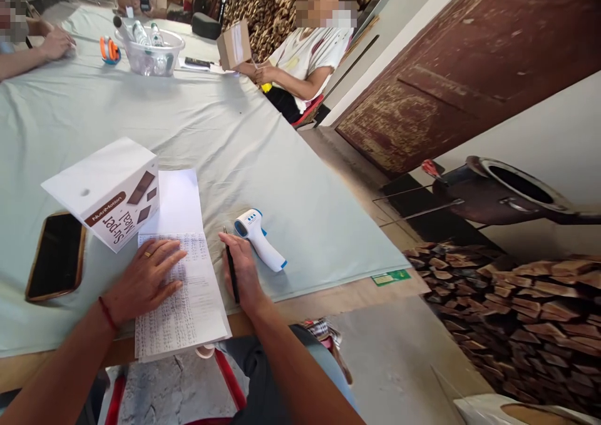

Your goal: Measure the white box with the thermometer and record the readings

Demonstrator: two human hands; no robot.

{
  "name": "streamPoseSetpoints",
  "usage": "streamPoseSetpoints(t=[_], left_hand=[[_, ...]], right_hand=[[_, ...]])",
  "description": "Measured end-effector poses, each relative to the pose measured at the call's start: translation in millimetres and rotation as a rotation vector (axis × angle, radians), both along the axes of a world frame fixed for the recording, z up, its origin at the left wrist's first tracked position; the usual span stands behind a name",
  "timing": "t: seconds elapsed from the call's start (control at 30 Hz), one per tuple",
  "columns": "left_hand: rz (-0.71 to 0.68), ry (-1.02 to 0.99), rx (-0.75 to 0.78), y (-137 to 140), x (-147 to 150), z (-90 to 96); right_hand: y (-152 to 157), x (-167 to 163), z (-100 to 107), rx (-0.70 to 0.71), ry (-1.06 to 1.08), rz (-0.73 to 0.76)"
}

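My left hand (pixel 153 275) lies flat with its fingers spread on a notepad (pixel 197 306) covered in handwritten lines. A ring and a red wrist cord show on that side. In my right hand (pixel 245 271) is a black pen (pixel 231 265), gripped along the pad's right edge. Just beyond my right hand rests a white and blue infrared thermometer (pixel 263 240). A white box (pixel 117 187) with brown print stands over the upper part of the pad. To its left a dark phone (pixel 56 256) in a brown case lies on the cloth.
Farther up the clothed table (pixel 211 124) stand a clear basin (pixel 176 49) of bottles and an orange-blue tape roll (pixel 109 51). A seated person (pixel 305 62) at the right holds a cardboard box (pixel 235 44). Firewood (pixel 516 312) and a dark pot (pixel 469 193) flank the right side.
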State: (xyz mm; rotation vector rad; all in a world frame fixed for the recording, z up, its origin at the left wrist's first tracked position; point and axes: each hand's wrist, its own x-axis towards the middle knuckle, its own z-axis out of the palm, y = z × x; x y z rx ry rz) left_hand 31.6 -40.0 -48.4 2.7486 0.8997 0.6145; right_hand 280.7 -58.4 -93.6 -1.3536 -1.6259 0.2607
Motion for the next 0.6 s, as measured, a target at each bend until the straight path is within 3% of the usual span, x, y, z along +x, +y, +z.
streamPoseSetpoints(t=[0.27, 0.43, 0.6], left_hand=[[0.067, -0.058, 0.024, 6.5, -8.6, -6.2], [0.072, -0.004, 0.007, 7.3, -11.8, -6.3], [0.147, 0.072, -0.003, 1.6, -6.9, -2.6]], right_hand=[[21.8, -6.0, -24.3, -0.046, -0.015, 0.023], [31.3, -10.3, -26.9, -0.058, 0.014, -0.011], [35.3, -20.2, -19.4, -0.074, -0.106, -0.009]])
